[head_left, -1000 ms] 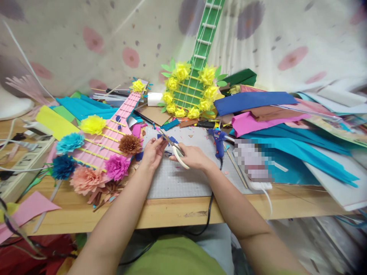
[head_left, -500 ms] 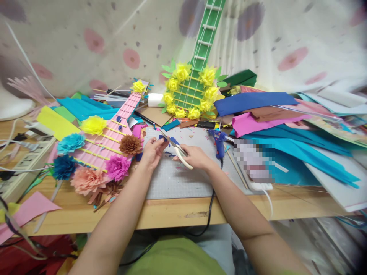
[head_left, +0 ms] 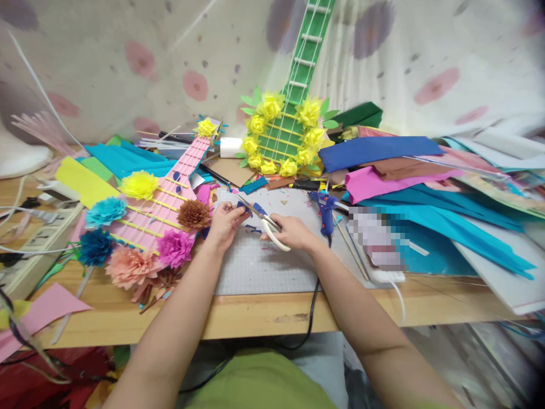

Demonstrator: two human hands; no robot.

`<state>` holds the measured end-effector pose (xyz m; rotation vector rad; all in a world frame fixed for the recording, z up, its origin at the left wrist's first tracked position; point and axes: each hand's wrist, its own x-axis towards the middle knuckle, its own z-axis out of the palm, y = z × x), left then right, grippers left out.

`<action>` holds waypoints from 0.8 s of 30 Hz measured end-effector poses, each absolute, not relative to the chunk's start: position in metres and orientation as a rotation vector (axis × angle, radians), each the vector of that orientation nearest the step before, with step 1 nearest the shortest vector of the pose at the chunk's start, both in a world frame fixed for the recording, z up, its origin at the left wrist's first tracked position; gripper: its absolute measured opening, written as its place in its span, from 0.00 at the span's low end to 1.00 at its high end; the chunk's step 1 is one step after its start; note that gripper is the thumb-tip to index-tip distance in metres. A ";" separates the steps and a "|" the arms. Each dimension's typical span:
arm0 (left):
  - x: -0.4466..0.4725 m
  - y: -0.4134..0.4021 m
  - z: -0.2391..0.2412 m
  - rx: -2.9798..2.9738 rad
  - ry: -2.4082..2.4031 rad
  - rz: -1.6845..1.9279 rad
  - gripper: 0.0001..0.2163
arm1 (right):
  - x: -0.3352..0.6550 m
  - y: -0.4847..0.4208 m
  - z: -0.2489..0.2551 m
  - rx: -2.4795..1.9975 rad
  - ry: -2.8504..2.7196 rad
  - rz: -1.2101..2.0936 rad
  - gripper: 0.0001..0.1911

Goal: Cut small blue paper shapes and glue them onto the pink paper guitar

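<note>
Over a grey cutting mat (head_left: 264, 267), my left hand (head_left: 224, 225) pinches a small dark blue paper piece (head_left: 243, 206) between fingers and thumb. My right hand (head_left: 290, 232) grips white-handled scissors (head_left: 268, 226), whose blades point up-left into that blue piece. Both hands hover just above the mat near its far edge. Small blue scraps lie on the mat beside them.
A pink paper guitar (head_left: 162, 207) with paper flowers lies left of the mat. A green paper guitar (head_left: 293, 102) with yellow flowers leans at the back. A blue glue gun (head_left: 326, 210) lies right of my right hand. Stacked coloured paper sheets (head_left: 383, 165) fill the right side. A power strip (head_left: 34, 244) sits far left.
Both hands have shifted slightly to the right and nearer me along the mat. The scissors still work at the blue piece.
</note>
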<state>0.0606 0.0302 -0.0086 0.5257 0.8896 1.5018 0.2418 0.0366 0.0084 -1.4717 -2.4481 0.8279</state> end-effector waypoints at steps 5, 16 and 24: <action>0.060 0.030 -0.009 0.549 0.874 1.513 0.19 | 0.241 0.038 0.007 -1.489 -2.452 0.798 0.24; 0.062 0.030 -0.009 0.522 0.910 1.526 0.21 | 0.241 0.038 0.004 -1.461 -2.429 0.820 0.24; 0.060 0.030 -0.012 0.593 0.923 1.536 0.23 | 0.243 0.040 0.000 -1.426 -2.423 0.829 0.24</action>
